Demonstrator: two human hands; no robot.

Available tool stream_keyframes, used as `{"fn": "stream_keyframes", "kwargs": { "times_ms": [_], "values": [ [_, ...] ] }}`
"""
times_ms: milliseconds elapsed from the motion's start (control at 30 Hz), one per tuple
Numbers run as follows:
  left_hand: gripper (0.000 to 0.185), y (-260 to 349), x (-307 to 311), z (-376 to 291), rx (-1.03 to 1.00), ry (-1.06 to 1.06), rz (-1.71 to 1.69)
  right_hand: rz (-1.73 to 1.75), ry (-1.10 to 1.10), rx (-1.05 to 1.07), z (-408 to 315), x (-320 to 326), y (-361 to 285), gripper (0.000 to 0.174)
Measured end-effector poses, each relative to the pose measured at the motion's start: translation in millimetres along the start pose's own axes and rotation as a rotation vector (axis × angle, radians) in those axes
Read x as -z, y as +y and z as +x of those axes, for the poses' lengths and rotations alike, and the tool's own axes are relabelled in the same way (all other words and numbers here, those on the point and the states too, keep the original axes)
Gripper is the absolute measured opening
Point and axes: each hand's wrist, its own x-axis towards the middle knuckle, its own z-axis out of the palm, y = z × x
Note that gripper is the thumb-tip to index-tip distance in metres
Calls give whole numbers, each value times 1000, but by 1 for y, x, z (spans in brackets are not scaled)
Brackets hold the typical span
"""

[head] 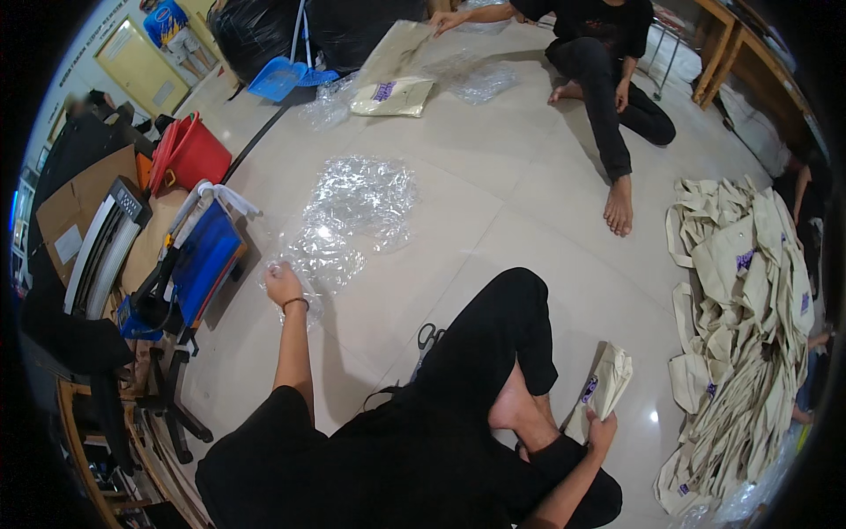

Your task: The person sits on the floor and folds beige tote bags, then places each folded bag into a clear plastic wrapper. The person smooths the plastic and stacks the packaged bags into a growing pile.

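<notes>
My left hand (284,284) is out to the left, its fingers closed on the edge of a clear plastic bag. More clear plastic bags (360,202) are spread on the floor just beyond it. Down at the right, my right hand (601,431) grips a folded cream cloth bag (609,380) with a purple print. That folded bag is beside my bare foot. A large heap of cream tote bags (740,317), several with purple prints and loose handles, lies farther right. By my bent knee, a pair of scissors (428,336) is partly hidden by my trouser leg.
Across from me a person sits on the floor, one hand (449,22) holding plastic above a cream bag (391,99). A blue dustpan (277,78), a red bucket (198,155) and a heat press with a blue plate (210,254) stand left. Wooden table legs (717,63) are upper right.
</notes>
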Motion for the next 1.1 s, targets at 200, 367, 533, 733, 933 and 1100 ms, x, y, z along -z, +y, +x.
{"fn": "stream_keyframes", "kwargs": {
  "times_ms": [200, 367, 533, 733, 933, 1100],
  "values": [
    [34, 122, 48, -12, 252, -158, -898, 28, 10, 37, -3, 0, -4, 43],
    [36, 187, 56, -66, -598, -77, -772, -3, 13, 30, -1, 0, 1, 39],
    [45, 273, 99, -179, -1081, -591, -945, 40, 28, 55, -7, 2, -6, 39],
    [43, 312, 145, -307, -1334, -1327, -1181, 192, 31, 0, -14, 9, -20, 40],
    [44, 289, 152, -357, -1455, -1527, -1063, 1207, -70, -32, -16, 26, -13, 55],
    [57, 276, 139, -382, -1461, -1595, -847, 1441, -331, 665, -18, 40, -18, 80]
  ]
}}
